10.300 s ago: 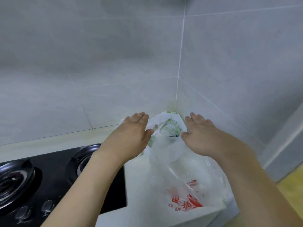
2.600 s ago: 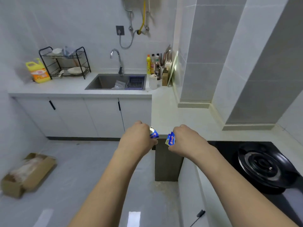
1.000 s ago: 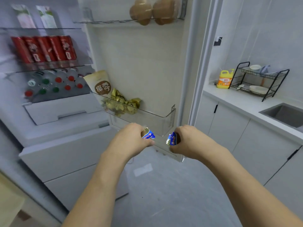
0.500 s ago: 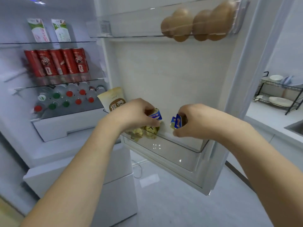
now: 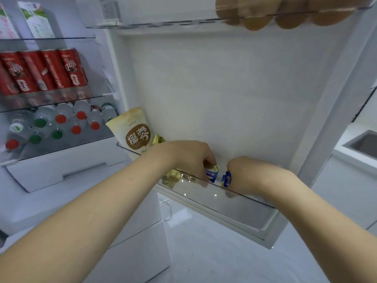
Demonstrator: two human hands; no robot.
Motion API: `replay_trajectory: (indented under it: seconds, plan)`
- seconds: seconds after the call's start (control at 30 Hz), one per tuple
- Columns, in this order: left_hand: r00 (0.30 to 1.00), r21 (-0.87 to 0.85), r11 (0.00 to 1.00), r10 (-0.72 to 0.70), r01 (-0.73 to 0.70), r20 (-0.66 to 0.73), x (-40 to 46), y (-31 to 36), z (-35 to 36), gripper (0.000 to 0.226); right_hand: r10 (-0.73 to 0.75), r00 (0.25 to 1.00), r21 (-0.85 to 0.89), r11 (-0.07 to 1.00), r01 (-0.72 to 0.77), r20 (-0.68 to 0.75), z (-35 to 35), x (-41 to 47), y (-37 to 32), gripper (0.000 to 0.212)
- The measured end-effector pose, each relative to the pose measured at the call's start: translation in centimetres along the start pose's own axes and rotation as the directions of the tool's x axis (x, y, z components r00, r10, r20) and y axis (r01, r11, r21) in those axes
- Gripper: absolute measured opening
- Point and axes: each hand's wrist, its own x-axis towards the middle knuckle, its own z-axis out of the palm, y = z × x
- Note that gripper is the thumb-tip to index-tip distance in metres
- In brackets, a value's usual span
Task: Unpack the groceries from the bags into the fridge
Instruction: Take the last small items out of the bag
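Note:
My left hand (image 5: pixel 187 158) grips a small blue and gold wrapped packet (image 5: pixel 212 173) and my right hand (image 5: pixel 248 174) grips a second blue packet (image 5: pixel 226 179). Both hands reach down inside the clear door bin (image 5: pixel 240 209) of the open fridge door, fingers curled round the packets. The packets sit side by side just behind the bin's clear front wall, mostly hidden by my fingers. Whether they touch the bin floor I cannot tell.
The same bin holds a beige pouch (image 5: pixel 134 133) and gold-wrapped sweets (image 5: pixel 173 176) at its left end. An upper door bin carries brown eggs (image 5: pixel 265 15). Fridge shelves on the left hold red cans (image 5: pixel 44 70), bottles (image 5: pixel 61 123) and cartons (image 5: pixel 36 19). A sink counter (image 5: pixel 359 146) stands right.
Both hands have dropped from above the door bin into it, carrying the two packets down behind the clear front wall. The view has moved closer to the door.

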Motion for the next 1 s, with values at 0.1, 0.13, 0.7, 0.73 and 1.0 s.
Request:
replay_trajectory:
  seconds: [0.1,0.13,0.7,0.73,1.0]
  plan:
    - [1.000,0.055,0.998,-0.014,0.013,0.024,0.9,0.3,0.7,0.025,-0.015,1.000,0.007,1.000,0.014,0.015,0.3,-0.2,-0.2,0.035]
    - [0.999,0.075,0.997,-0.018,0.016,0.027,1.1,0.4,0.8,0.024,-0.012,1.000,0.010,1.000,0.012,0.007,0.3,-0.2,-0.2,0.035]
    - [0.992,0.227,0.969,-0.112,0.096,0.060,1.8,1.4,1.0,0.035,-0.112,0.994,0.093,0.989,0.111,0.001,1.0,0.0,-0.2,0.021]
    - [0.993,0.215,0.972,-0.112,0.099,0.047,1.5,1.4,0.9,0.036,-0.115,0.993,0.104,0.988,0.113,0.008,0.9,0.0,-0.1,0.022]
    - [0.981,0.050,0.985,-0.159,0.165,-0.108,-1.3,2.1,0.5,0.054,-0.089,0.991,0.143,0.984,0.103,-0.096,-0.2,-1.4,0.8,0.033]
